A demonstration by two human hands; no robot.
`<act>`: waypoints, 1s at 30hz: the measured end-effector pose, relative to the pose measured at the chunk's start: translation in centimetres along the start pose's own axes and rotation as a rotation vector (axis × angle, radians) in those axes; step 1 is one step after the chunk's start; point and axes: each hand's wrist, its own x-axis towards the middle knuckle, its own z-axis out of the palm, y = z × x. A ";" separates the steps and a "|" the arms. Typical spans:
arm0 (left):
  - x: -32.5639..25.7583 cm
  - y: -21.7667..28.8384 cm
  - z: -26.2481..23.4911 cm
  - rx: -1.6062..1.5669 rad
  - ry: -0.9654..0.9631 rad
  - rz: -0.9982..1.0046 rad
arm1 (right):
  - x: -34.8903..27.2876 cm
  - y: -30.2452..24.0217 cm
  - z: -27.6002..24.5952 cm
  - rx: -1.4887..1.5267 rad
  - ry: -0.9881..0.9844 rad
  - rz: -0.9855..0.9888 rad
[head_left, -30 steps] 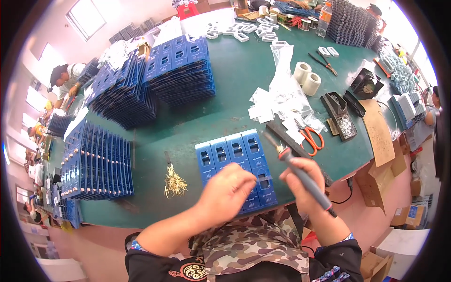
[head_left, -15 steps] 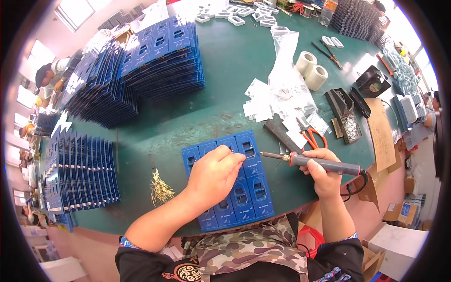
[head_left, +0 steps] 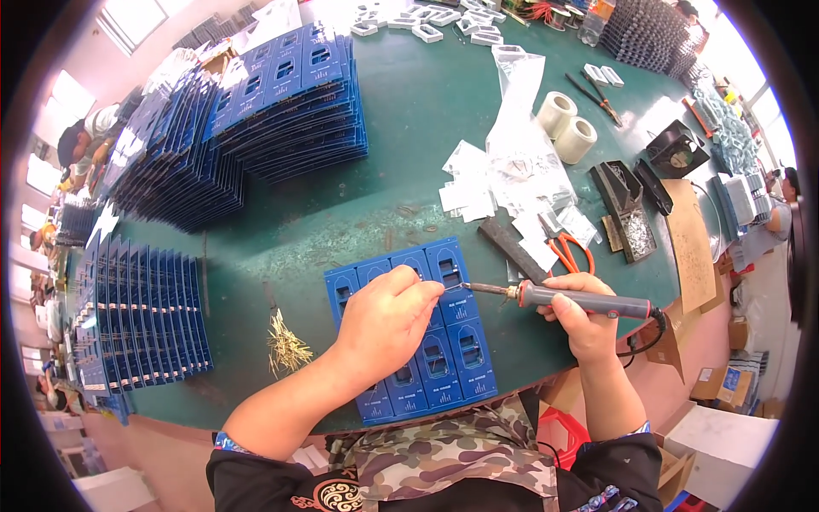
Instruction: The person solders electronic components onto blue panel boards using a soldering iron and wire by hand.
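Camouflage apron (head_left: 452,465), nearest. Blue panel (head_left: 461,317), flat on the green table (head_left: 409,200) before the person, small white lettering repeated beneath its cut-outs. Left hand (head_left: 384,311), above panel, fingertips pinched; contents, if any, indiscernible. Right hand (head_left: 584,324), grasping grey soldering iron (head_left: 537,295), tip at panel. Gold-coloured pins (head_left: 287,346), heaped left. Two whitish rolls (head_left: 574,141), beyond. White frames (head_left: 426,32), far side.

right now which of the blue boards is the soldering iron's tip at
The blue board lying apart at the near edge of the table, partly covered by the left hand; the others sit in stacks farther left.
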 end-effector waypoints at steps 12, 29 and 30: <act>0.0 0.1 0.1 0.023 0.002 0.003 | 0.1 -0.5 0.2 -0.005 0.008 0.031; -0.1 0.0 0.1 0.031 -0.005 0.017 | 0.0 -0.2 0.2 0.018 0.010 0.019; -0.1 0.1 0.0 0.032 -0.005 0.016 | 0.0 -0.2 0.2 0.016 0.009 0.018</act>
